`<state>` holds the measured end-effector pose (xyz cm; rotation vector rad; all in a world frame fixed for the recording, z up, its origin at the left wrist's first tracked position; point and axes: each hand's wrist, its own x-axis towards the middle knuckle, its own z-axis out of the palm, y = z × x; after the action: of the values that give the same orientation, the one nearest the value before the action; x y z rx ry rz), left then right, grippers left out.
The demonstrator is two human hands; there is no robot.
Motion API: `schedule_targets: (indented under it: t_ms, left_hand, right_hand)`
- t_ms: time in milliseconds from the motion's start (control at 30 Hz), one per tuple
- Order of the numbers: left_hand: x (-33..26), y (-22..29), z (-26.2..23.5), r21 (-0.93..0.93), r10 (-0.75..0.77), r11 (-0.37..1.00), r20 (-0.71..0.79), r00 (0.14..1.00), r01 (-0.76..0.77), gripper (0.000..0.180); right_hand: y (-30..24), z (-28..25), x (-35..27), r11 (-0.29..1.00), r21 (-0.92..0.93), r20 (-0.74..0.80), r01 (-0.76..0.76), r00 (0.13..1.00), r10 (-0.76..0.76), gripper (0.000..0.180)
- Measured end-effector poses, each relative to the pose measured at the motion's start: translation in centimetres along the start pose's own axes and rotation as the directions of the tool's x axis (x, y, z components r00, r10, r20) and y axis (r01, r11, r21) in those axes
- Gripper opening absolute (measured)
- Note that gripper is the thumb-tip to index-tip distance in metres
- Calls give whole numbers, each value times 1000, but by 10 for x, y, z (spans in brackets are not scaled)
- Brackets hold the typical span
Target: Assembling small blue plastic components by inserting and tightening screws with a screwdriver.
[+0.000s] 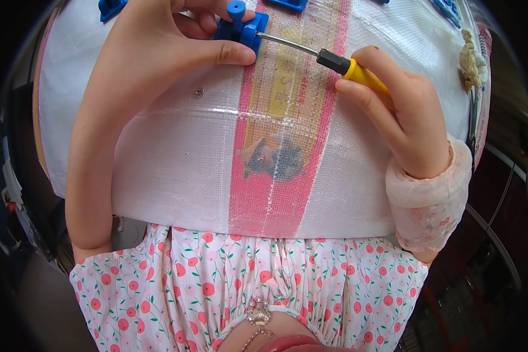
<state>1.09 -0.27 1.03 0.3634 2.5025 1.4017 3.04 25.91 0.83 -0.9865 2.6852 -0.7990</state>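
Near the top of the view, my left hand (211,44) grips a small blue plastic part (263,26) with a flat base and a round knob on top. Its thumb presses the part's near side. My right hand (402,97) is closed round the yellow handle of a screwdriver (366,79). The screwdriver's metal shaft runs leftward from a black collar, and its tip meets the right side of the blue part. Whether a screw sits at the tip I cannot make out. On the sheet below my left hand lies a tiny metal piece (199,92).
A white woven plastic sheet (176,170) with a pink and yellow printed band covers the table. More blue parts (287,3) lie along the far edge, another blue piece (111,8) at far left. A crumpled beige cloth (469,61) lies at the right edge.
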Motion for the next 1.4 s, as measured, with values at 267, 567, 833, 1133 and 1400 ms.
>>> schedule_targets:
  t_ms: [267, 567, 833, 1133, 1400]
  left_hand:
    - [2, -11, -2, 23, 3, 1000, 88, 996, -5, 24]
    - [13, -17, 3, -148, 23, 989, 118, 993, -5, 26]
    - [6, 3, 11, 31, 60, 998, 43, 997, -61, 28]
    - [10, 12, 5, -8, -10, 1000, 70, 998, 10, 27]
    - [4, 13, 13, 242, 188, 948, 107, 976, -209, 26]
  right_hand:
    - [27, 7, 2, 926, 344, 160, -152, 982, 101, 28]
    - [32, -18, 3, 715, 442, 406, -541, 832, 379, 33]
    - [29, -33, 16, 421, 459, 672, -782, 616, 412, 35]
    - [29, -44, 21, 425, 391, 730, -816, 556, 396, 31]
    - [8, -21, -24, 974, 188, 105, -128, 988, 110, 22]
